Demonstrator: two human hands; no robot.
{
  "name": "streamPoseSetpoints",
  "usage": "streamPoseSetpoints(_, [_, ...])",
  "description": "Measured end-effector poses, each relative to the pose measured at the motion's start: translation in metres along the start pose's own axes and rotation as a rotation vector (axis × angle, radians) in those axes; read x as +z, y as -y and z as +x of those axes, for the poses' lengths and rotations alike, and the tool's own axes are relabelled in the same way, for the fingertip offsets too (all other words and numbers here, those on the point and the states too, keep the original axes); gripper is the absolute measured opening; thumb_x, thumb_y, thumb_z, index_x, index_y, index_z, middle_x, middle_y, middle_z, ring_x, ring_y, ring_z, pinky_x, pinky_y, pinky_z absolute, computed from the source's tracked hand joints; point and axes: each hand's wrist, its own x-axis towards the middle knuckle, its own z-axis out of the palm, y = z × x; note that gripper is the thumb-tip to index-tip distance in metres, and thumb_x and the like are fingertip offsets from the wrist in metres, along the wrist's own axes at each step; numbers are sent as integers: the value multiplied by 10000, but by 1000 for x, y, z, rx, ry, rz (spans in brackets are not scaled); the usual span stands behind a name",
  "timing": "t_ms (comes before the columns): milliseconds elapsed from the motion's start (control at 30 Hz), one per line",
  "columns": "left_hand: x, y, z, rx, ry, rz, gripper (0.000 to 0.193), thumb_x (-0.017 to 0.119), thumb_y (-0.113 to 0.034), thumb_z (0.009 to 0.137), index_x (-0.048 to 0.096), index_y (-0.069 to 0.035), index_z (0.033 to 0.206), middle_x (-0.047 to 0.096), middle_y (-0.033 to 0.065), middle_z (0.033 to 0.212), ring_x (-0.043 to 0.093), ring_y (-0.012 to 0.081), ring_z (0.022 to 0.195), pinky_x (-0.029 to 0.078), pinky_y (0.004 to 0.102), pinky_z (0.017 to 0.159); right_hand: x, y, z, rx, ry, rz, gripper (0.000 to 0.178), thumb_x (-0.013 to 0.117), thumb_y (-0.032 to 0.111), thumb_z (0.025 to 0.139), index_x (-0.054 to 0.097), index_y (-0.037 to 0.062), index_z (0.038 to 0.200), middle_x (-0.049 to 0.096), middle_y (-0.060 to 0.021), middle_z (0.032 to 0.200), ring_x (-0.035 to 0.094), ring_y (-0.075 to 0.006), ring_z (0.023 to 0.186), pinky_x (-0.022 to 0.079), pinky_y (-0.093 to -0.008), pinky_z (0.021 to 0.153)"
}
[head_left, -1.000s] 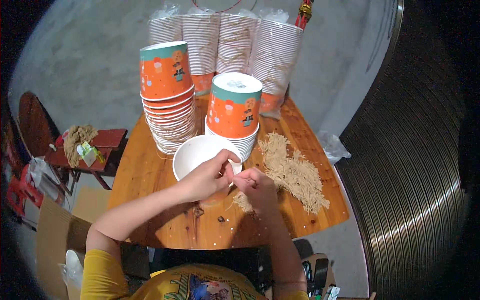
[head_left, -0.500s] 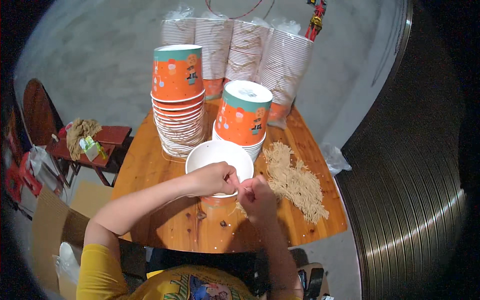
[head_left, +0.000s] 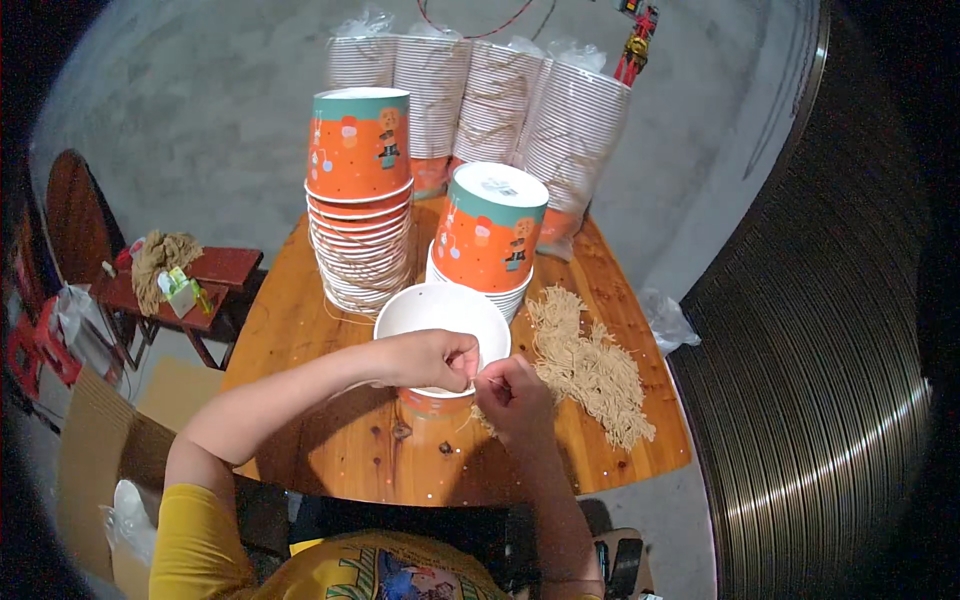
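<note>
A round paper bucket (head_left: 440,308), white inside and orange outside, stands mouth up on the wooden table in front of me. Over its near rim, my left hand (head_left: 432,360) is closed in a pinch. Close against it on the right, my right hand (head_left: 515,395) is also closed, thumb and finger pressed together. A thin pale strand of string shows faintly at the fingertips; most of it is hidden by the hands. To the right lies a loose pile of cut tan strings (head_left: 595,375). Behind the bucket is an upside-down stack of orange and green buckets (head_left: 490,240).
A taller bucket stack (head_left: 358,150) with string around its rims stands back left. Several plastic-wrapped stacks (head_left: 495,105) line the table's far edge. A red bench (head_left: 225,268) is at left, a cardboard box (head_left: 95,450) at lower left, a ribbed metal shutter (head_left: 820,400) at right.
Both hands stay pinched together at the bucket's near rim, with only slight finger movement. The view has shifted a little; the buckets and the string pile stay in place.
</note>
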Motion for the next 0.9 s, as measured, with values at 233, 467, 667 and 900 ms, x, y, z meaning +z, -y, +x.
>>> streamPoseSetpoints(233, [3, 2, -1, 112, -62, 160, 120, 609, -103, 787, 539, -55, 871, 516, 3, 724, 485, 103, 698, 424, 267, 646, -1, 3, 0, 14, 34, 20, 101, 656, 80, 796, 559, 54, 788, 475, -21, 689, 464, -87, 563, 391, -240, 517])
streamPoseSetpoints(467, [17, 6, -1, 126, -244, 176, 139, 608, -121, 802, 524, -28, 864, 571, 60, 712, 544, 159, 672, 453, 311, 639, -4, 3, -2, 18, 40, 16, 103, 650, 93, 819, 560, 47, 802, 471, -27, 704, 461, -90, 564, 393, -234, 522])
streamPoseSetpoints(667, [25, 3, -5, 105, -319, 56, 134, 614, -114, 816, 520, -19, 828, 576, 70, 717, 536, 136, 687, 456, 292, 651, -5, 6, -4, 16, 50, 40, 91, 638, 88, 827, 557, 51, 812, 451, -37, 710, 446, -110, 563, 380, -258, 515])
streamPoseSetpoints(900, [26, 4, -4, 143, -324, 44, 163, 620, -61, 799, 496, -26, 898, 540, 32, 748, 516, 115, 704, 447, 268, 660, -3, 5, -7, -16, 2, 47, 93, 634, 77, 818, 547, 46, 819, 450, -46, 709, 446, -136, 563, 377, -272, 517])
